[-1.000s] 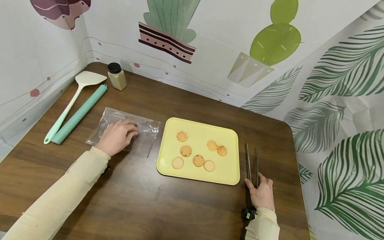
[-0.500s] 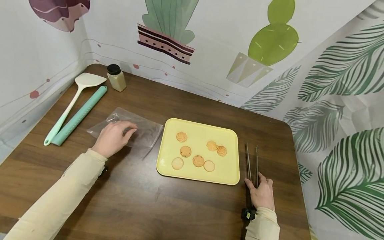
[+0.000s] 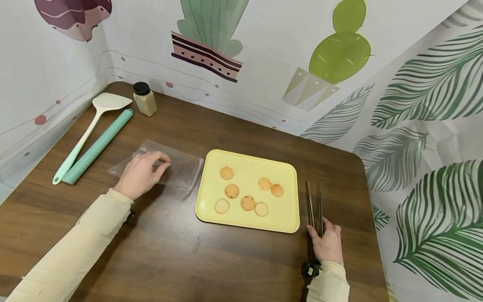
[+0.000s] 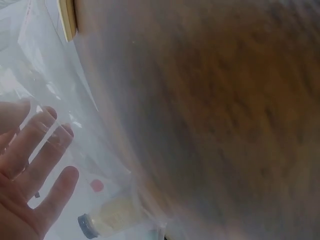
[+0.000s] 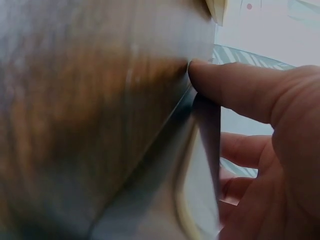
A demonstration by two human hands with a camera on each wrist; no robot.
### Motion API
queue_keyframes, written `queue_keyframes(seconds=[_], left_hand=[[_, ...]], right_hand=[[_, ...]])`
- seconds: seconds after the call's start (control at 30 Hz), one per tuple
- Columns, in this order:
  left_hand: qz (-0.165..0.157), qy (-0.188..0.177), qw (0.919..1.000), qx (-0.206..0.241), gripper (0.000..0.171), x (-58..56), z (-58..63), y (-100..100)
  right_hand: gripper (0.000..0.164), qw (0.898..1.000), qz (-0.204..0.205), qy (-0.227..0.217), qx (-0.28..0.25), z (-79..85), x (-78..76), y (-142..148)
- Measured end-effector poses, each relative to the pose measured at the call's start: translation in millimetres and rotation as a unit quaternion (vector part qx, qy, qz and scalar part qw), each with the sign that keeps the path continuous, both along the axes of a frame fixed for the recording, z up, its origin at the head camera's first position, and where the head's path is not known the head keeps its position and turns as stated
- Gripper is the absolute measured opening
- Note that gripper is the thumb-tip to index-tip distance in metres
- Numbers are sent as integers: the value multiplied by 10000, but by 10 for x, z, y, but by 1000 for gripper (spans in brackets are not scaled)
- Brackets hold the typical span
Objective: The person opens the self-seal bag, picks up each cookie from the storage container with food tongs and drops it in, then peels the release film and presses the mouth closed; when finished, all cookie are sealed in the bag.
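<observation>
My left hand (image 3: 139,174) pinches a clear plastic bag (image 3: 183,167) left of the tray, its mouth side lifted off the table. In the left wrist view, the film of the bag (image 4: 50,65) shows by the thumb and in front of the fingertips. Metal tongs (image 3: 310,205) lie right of the tray, their tips apart and pointing away from me. My right hand (image 3: 328,243) grips them near the back end, thumb on one side and fingers on the other. A yellow tray (image 3: 249,165) between the hands bears several cookies (image 3: 247,203), some round and some swirled.
At the back left lie a white and mint spatula (image 3: 84,130) and a teal stick-shaped thing (image 3: 99,147). Beside them stands a jar (image 3: 146,102) with a black lid. A patterned cloth (image 3: 264,84) hangs behind the wooden table (image 3: 211,268).
The bag has been lifted and smoothed by my left hand, its right edge rising from the table. My right hand and the tongs stay in place; the camera view shifted slightly.
</observation>
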State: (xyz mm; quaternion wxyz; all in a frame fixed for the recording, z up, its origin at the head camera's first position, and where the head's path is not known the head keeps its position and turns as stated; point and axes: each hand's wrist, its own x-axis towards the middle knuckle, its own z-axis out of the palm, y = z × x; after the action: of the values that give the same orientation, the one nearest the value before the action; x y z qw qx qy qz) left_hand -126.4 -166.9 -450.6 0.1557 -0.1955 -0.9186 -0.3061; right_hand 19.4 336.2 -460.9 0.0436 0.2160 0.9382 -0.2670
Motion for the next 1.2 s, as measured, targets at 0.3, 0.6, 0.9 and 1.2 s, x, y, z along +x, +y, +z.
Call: queue_keyframes(seconds=[0.3, 0.6, 0.9, 1.2], left_hand=[[-205, -27, 9997, 106, 15, -6, -20, -10], [-556, -60, 9984, 80, 24, -8, -42, -30], [-516, -11, 9984, -215, 22, 4, -21, -28], [-444, -201, 9987, -135, 19, 20, 24, -21]], right_hand=[[59, 9998, -6, 193, 2, -7, 14, -10], [52, 9994, -2, 352, -62, -1, 36, -14], [52, 9963, -432, 746, -48, -26, 85, -27], [48, 9799, -696, 1869, -44, -16, 79, -78]])
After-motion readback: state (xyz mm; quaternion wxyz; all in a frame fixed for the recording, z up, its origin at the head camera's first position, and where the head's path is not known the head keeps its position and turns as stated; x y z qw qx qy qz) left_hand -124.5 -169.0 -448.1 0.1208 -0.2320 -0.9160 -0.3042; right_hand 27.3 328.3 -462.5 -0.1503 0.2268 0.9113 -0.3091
